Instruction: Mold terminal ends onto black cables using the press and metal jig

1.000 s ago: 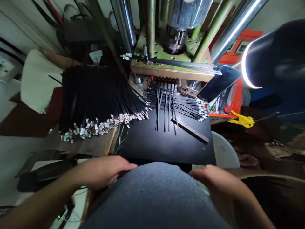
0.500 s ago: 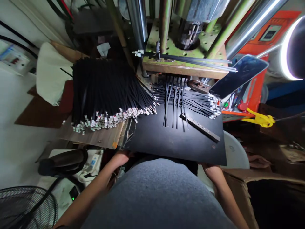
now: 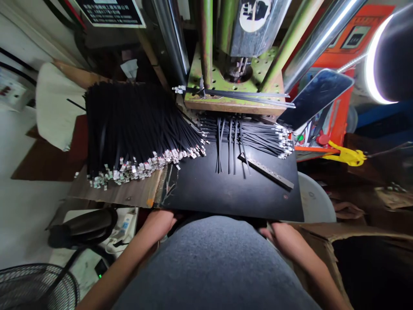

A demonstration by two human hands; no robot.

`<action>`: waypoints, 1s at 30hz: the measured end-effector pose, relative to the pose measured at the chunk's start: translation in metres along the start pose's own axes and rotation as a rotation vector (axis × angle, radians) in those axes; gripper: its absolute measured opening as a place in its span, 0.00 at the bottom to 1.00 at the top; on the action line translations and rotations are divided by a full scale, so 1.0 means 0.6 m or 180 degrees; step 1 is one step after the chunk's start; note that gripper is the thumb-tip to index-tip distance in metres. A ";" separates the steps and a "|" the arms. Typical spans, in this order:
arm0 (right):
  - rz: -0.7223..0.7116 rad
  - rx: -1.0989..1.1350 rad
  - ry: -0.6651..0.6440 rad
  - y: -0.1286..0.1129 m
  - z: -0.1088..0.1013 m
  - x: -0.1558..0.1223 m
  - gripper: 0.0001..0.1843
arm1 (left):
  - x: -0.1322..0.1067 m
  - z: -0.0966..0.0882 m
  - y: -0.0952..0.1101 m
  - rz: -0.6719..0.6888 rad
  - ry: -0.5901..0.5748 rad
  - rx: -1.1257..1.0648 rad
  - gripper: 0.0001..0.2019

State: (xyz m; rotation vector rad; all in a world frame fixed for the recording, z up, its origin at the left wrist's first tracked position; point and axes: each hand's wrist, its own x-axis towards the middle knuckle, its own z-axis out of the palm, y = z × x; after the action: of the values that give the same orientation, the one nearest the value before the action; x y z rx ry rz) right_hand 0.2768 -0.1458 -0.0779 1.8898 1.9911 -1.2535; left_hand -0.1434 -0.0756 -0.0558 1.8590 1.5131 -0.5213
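My left hand (image 3: 164, 220) is low beside my body, at the near edge of the black tabletop (image 3: 206, 196). On the other side of my body is my right hand (image 3: 273, 231), just below that same edge. The fingers of both hands are mostly hidden, so I cannot see whether they hold anything. A large heap of narrow black straps with silvery metal ends (image 3: 129, 125) lies at the left. A smaller pile of similar straps (image 3: 264, 140) spreads across the back of the tabletop, with several lying crosswise. A slotted metal bar (image 3: 269, 171) rests diagonally in front.
A green press (image 3: 196, 92) with steel columns stands behind, a few straps on its plate. To the right are a phone (image 3: 318, 99), yellow-handled pliers (image 3: 350, 156), a ring light (image 3: 371, 64) and a cardboard box (image 3: 325, 237). A fan (image 3: 38, 284) is at lower left.
The camera view has shifted, showing more of the press's upper part and a sign. My right hand has moved inward toward my body; my left hand has shifted slightly. The straps and bar lie as before.
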 end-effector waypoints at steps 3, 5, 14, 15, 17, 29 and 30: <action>-0.0842 0.0423 0.0269 -0.036 -0.068 -0.008 0.14 | -0.024 -0.046 0.031 0.0882 0.0129 -0.0033 0.14; -0.0949 0.0262 0.1526 -0.047 -0.113 0.027 0.16 | -0.016 -0.089 0.058 0.1662 0.0860 -0.0031 0.13; -0.1572 -0.0920 0.2600 -0.046 -0.125 0.145 0.10 | 0.123 -0.216 0.102 0.1666 0.3234 0.0989 0.09; -0.1784 -0.0851 0.2431 -0.057 -0.121 0.137 0.09 | 0.117 -0.215 0.094 0.1814 0.3324 0.0905 0.09; -0.2127 -0.0661 0.1946 -0.100 -0.124 0.133 0.10 | 0.091 -0.207 0.080 0.2141 0.3475 0.0620 0.10; -0.1212 -0.0240 0.0624 -0.430 -0.242 0.329 0.18 | -0.110 -0.108 0.014 0.1233 0.3633 -0.0295 0.19; -0.1406 -0.0153 0.0581 -0.423 -0.249 0.307 0.18 | -0.128 -0.099 -0.015 0.0950 0.3478 -0.0318 0.19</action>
State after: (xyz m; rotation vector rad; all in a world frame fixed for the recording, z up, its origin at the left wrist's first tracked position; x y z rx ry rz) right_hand 0.0810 0.1213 0.0276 1.6476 2.6139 -1.1358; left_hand -0.1772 -0.0857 0.0352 2.3526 1.7481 0.8415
